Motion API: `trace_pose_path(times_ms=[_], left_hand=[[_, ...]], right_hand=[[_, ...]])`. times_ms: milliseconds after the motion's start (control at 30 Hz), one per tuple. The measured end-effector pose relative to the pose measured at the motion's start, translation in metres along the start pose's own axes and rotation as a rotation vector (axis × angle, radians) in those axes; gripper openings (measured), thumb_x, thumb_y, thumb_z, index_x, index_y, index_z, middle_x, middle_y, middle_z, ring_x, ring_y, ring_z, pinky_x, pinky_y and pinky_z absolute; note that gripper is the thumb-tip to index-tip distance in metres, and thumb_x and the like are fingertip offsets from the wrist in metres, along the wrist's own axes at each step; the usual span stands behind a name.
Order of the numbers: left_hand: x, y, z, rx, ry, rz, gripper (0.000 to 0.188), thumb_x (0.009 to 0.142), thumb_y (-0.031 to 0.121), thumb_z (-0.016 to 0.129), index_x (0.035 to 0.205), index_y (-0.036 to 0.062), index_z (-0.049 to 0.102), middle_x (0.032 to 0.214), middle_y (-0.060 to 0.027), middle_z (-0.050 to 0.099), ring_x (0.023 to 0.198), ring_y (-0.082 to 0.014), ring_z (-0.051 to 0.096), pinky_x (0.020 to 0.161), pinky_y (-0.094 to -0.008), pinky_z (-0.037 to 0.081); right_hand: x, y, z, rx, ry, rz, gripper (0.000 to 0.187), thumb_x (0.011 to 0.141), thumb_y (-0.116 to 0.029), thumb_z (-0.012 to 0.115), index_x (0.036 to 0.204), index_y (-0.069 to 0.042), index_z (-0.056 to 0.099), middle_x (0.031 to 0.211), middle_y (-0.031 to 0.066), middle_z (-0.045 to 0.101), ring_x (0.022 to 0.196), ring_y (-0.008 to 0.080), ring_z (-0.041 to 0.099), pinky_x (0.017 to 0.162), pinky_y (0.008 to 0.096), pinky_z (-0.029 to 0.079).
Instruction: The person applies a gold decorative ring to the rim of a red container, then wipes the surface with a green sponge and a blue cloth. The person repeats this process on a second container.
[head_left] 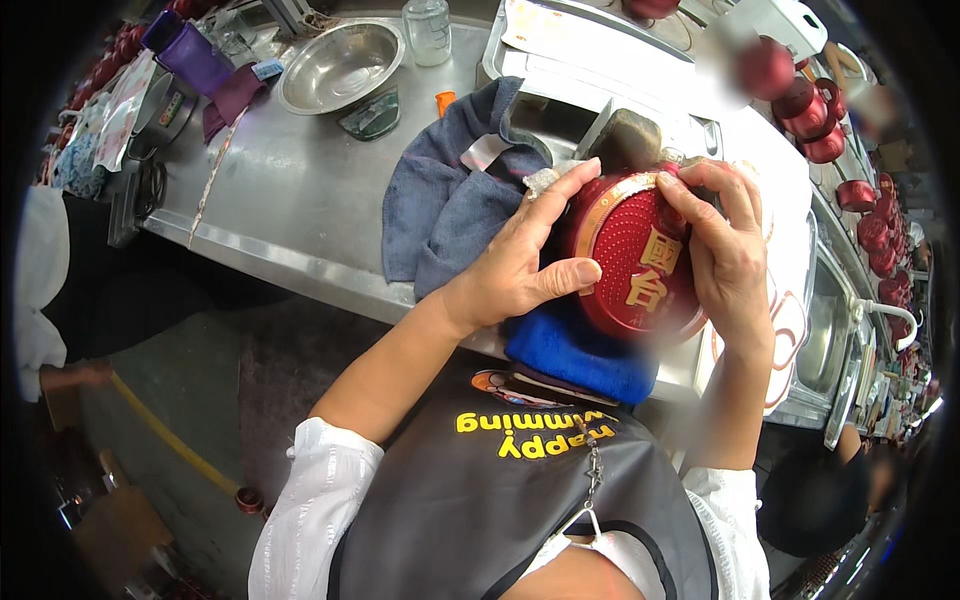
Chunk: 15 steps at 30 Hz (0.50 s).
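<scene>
A round red bottle [640, 265], with a dotted surface, raised gold characters and a gold band along its upper edge, is between my two hands in front of my chest. My left hand [530, 245] holds its left side, thumb on the front face and fingers along the edge. From the right, my right hand [725, 220] grips it, with thumb and fingertips at the gold band near the neck. A crumpled whitish scrap [541, 182] lies by my left fingers. Below the bottle is a folded bright blue cloth [580, 360]. What my right palm touches is hidden.
A grey-blue towel [440, 190] drapes over the metal table edge [330, 285]. Beyond are a grey block [630, 138], a steel basin [342, 68], a glass jar [428, 35] and a dark green shard-like piece [371, 115]. Right, a sink [825, 340] and several red bottles [805, 110]; people stand nearby.
</scene>
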<state>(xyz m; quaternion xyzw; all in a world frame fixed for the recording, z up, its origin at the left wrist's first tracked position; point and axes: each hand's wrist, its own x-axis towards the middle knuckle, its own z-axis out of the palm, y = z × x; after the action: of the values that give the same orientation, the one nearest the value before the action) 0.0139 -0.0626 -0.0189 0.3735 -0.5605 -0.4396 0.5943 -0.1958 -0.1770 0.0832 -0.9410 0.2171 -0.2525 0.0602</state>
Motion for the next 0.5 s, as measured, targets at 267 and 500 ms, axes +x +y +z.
trace_pose_path(times_ms=[267, 500], left_hand=[[0.0007, -0.0025, -0.0002, 0.045, 0.009, 0.031, 0.095, 0.095, 0.045, 0.075, 0.162, -0.0026, 0.026, 0.164, -0.0221, 0.034, 0.155, -0.0331, 0.029, 0.127, -0.0425, 0.021], [-0.0001, 0.0003, -0.0016, 0.078, -0.01, -0.007, 0.1, 0.096, 0.05, 0.072, 0.163, -0.0058, 0.023, 0.166, -0.0217, 0.031, 0.155, -0.03, 0.028, 0.127, -0.0416, 0.02]], right_hand=[[-0.0009, 0.0002, 0.0014, -0.004, 0.008, 0.009, 0.047, 0.082, 0.012, 0.063, 0.121, -0.011, 0.074, 0.122, 0.0111, 0.063, 0.123, 0.0366, 0.056, 0.104, 0.0464, 0.048], [-0.001, 0.0, 0.0016, 0.003, 0.003, 0.011, 0.047, 0.081, 0.012, 0.063, 0.121, -0.01, 0.074, 0.121, 0.0116, 0.063, 0.122, 0.0369, 0.056, 0.104, 0.0464, 0.048]])
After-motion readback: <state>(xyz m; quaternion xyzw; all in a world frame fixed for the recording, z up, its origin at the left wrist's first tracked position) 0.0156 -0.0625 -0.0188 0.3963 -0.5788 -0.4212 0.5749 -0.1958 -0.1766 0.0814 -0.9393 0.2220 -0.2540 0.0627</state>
